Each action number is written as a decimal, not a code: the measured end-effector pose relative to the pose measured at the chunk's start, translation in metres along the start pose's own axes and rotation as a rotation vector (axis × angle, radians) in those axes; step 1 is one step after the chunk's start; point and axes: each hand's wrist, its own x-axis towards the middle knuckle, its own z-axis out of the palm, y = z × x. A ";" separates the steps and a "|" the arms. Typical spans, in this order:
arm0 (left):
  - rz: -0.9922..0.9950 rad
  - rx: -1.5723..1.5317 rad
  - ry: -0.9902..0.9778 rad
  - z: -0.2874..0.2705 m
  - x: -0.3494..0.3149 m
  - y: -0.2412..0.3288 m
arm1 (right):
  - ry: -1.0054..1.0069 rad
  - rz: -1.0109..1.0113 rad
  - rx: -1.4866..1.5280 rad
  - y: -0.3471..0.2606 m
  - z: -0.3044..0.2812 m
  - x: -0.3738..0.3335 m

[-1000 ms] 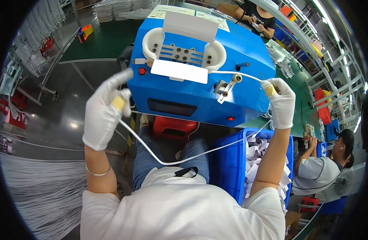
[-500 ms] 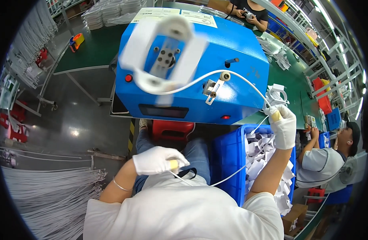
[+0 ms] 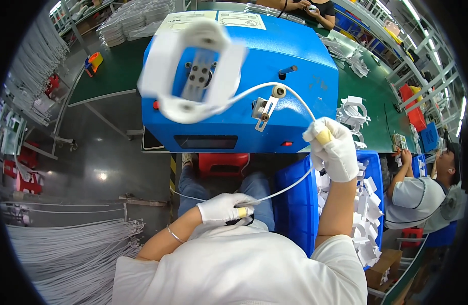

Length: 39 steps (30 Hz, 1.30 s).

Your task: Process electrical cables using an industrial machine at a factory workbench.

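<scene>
Both my hands wear white gloves with yellowish wrapping on the fingers. My right hand [image 3: 335, 151], in front of the machine's right end, pinches a white cable [image 3: 264, 85]. From there the cable arches left over a roller on a small metal guide bracket [image 3: 266, 113] to a white winding head [image 3: 229, 73], blurred by motion, on the blue machine [image 3: 295, 56]. Below the right hand the cable slants down to my left hand [image 3: 226, 209], closed around it over my lap. A tail of it runs out left past that hand.
A blue bin [image 3: 295, 223] of white pieces stands right of my lap. Many white cables [image 3: 66, 249] hang at lower left. A red stool [image 3: 221, 163] is under the machine. The green table [image 3: 376, 117] holds coiled cables and tape. Two other people work nearby.
My right hand has moved left along with the cable. My left hand has shifted a little right, and a cable tail now shows to its left. The winding head stays blurred.
</scene>
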 end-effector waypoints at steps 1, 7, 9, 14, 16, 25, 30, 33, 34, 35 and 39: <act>0.013 0.066 0.050 -0.001 0.001 -0.007 | 0.002 -0.001 0.004 0.001 0.001 0.001; -0.049 0.084 0.048 -0.002 0.003 -0.019 | 0.007 -0.021 0.068 0.007 0.000 0.003; -0.038 0.088 0.050 -0.001 0.005 -0.020 | 0.027 -0.017 0.066 0.008 0.000 0.001; 0.024 0.195 -0.032 0.003 0.014 -0.012 | 0.058 -0.067 0.070 0.006 0.006 0.001; -0.016 0.158 -0.061 0.004 0.018 -0.003 | 0.050 -0.062 0.041 0.006 0.006 0.001; 0.263 0.197 0.058 -0.008 0.029 0.052 | 0.130 -0.212 -0.191 -0.009 0.020 0.010; 0.244 0.566 -0.015 -0.036 -0.001 0.096 | 0.272 -0.810 -0.786 -0.020 0.010 0.031; 0.192 0.746 -0.123 -0.056 -0.033 0.120 | 0.255 -0.978 -0.902 -0.028 0.002 0.042; 0.176 0.766 -0.149 -0.064 -0.045 0.127 | 0.255 -1.006 -0.928 -0.032 0.002 0.045; 0.160 0.785 -0.177 -0.072 -0.056 0.134 | 0.252 -1.009 -0.926 -0.038 0.001 0.050; 0.366 0.742 0.001 -0.102 -0.111 0.179 | 0.277 -1.185 -1.144 -0.064 -0.003 0.086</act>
